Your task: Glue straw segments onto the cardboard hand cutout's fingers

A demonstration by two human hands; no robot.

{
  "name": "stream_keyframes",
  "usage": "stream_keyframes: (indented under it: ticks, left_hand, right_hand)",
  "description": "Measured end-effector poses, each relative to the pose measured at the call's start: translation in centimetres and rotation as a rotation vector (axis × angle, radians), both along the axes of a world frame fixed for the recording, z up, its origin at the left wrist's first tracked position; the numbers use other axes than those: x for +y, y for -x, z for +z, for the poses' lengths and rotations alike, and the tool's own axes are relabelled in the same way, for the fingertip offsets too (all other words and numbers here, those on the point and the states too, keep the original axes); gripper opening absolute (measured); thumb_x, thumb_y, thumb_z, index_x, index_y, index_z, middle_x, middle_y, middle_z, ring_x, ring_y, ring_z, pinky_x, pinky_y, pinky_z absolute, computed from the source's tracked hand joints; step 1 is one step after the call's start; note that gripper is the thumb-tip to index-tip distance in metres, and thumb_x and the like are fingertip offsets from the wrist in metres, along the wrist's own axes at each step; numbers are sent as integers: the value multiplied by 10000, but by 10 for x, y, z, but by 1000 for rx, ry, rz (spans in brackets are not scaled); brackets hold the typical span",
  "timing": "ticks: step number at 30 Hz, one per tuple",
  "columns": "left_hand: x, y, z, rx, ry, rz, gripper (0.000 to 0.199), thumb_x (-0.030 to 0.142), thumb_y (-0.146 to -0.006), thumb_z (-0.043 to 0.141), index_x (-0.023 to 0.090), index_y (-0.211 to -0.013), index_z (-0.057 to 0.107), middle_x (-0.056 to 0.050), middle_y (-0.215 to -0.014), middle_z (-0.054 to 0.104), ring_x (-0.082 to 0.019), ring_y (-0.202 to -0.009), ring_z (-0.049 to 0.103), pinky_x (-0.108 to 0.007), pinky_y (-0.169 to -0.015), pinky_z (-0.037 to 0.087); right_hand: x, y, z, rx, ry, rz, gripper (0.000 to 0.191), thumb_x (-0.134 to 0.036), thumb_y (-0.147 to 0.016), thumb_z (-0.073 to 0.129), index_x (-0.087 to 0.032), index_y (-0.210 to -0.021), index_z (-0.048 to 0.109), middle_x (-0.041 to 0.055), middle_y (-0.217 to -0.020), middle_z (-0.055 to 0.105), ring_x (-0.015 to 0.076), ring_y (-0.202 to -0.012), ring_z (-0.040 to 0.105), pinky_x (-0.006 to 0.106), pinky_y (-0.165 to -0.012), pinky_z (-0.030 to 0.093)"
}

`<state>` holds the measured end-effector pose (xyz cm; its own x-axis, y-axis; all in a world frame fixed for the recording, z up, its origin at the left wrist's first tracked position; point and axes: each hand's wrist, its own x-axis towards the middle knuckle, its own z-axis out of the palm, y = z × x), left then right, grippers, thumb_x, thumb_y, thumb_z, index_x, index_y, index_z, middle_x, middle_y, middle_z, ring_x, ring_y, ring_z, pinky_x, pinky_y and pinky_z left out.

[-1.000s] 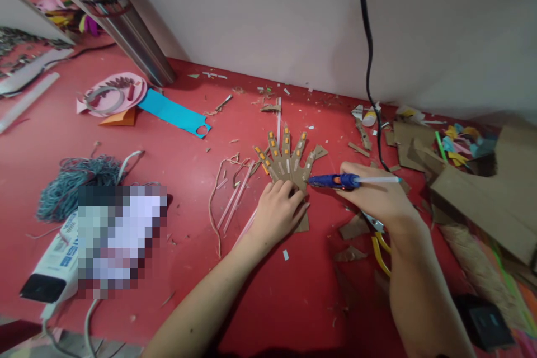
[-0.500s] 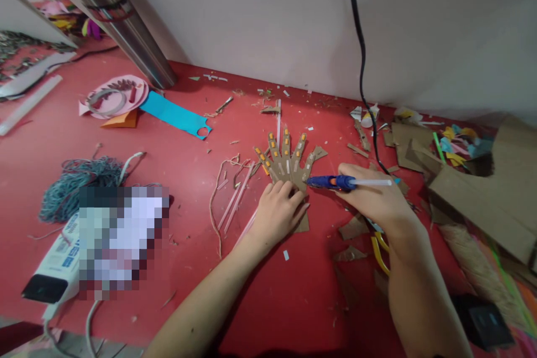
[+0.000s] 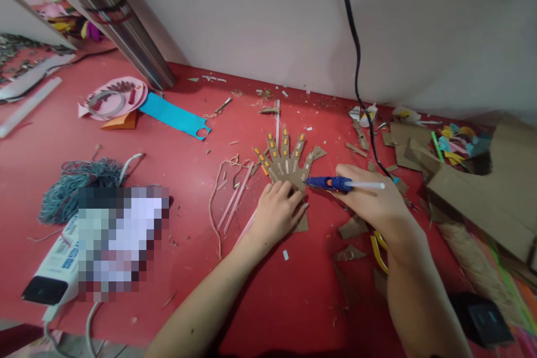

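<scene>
A brown cardboard cutout shaped like a hand (image 3: 297, 178) lies on the red table, with short orange and clear tube pieces along its fingers. My left hand (image 3: 280, 208) rests on its palm and wrist part, pressing it down with the fingers laid over it and the thumb apart. My right hand (image 3: 369, 196) is closed around a blue glue gun (image 3: 327, 183). The gun's nozzle touches or nearly touches the cutout at the base of its thumb. From the gun's back end sticks out a translucent glue stick (image 3: 369, 185).
Left of the cutout are clear straws (image 3: 238, 197) and brown string (image 3: 215, 201). Further left are blue-grey yarn (image 3: 79, 182), a pixelated phone-like object (image 3: 132, 229) and a steel flask (image 3: 134, 28). Cardboard pieces (image 3: 470, 190) and yellow-handled scissors (image 3: 378, 251) lie right. A black cable (image 3: 356, 50) hangs behind.
My right hand and the glue gun have shifted very slightly left. My left hand and the cutout stay in place. The view has moved a little.
</scene>
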<state>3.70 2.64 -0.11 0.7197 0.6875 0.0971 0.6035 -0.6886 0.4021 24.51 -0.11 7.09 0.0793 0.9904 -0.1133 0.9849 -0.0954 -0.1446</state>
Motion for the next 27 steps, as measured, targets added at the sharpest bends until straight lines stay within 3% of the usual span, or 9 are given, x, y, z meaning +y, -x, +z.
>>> stream_keyframes:
  ticks: [7,11,14,17,21,27]
  left_hand:
    - [0,1,-2,-14,4,-4,248,381,-1044,507,213,-1116,674,-53,-1087,663,-231,-975,592,-365,-820,429]
    - [-1,0,-1,-15,18,-2,244,377,-1042,509,225,-1134,676,-56,-1081,666,-234,-984,600,-364,-825,439]
    - [1,1,1,-20,56,0,245,378,-1035,527,217,-1140,678,-64,-1101,669,-235,-992,609,-367,-846,462]
    - [10,8,8,-17,147,-62,248,331,-996,610,202,-1203,660,-68,-1125,670,-232,-1010,623,-364,-875,493]
    - [26,28,22,-52,277,-190,375,264,-928,717,217,-1286,615,-59,-1189,664,-219,-1096,623,-342,-938,509]
    - [31,38,26,-7,238,-192,402,236,-869,784,205,-1237,624,-53,-1202,666,-235,-1138,607,-361,-979,503]
  right_hand:
    - [-6,-4,8,-118,-73,56,186,-332,-873,575,-227,-747,486,-8,-727,599,148,-581,495,294,-536,182]
    - [-7,-9,12,-102,-353,-46,166,-389,-911,547,-244,-865,613,18,-872,707,175,-650,577,294,-569,275]
    - [-2,-11,3,-52,-441,-104,167,-362,-906,563,-244,-963,666,36,-894,743,206,-710,632,300,-591,329]
    - [7,-16,-9,-65,-392,-104,190,-297,-913,536,-233,-1043,660,56,-984,740,232,-783,661,311,-599,363]
    - [25,-28,-21,-112,-301,23,361,-202,-861,535,-171,-1213,605,137,-1177,648,273,-880,655,362,-687,457]
    - [59,-52,-37,-97,-187,175,396,-127,-801,512,-151,-1182,616,147,-1187,575,282,-957,623,416,-854,504]
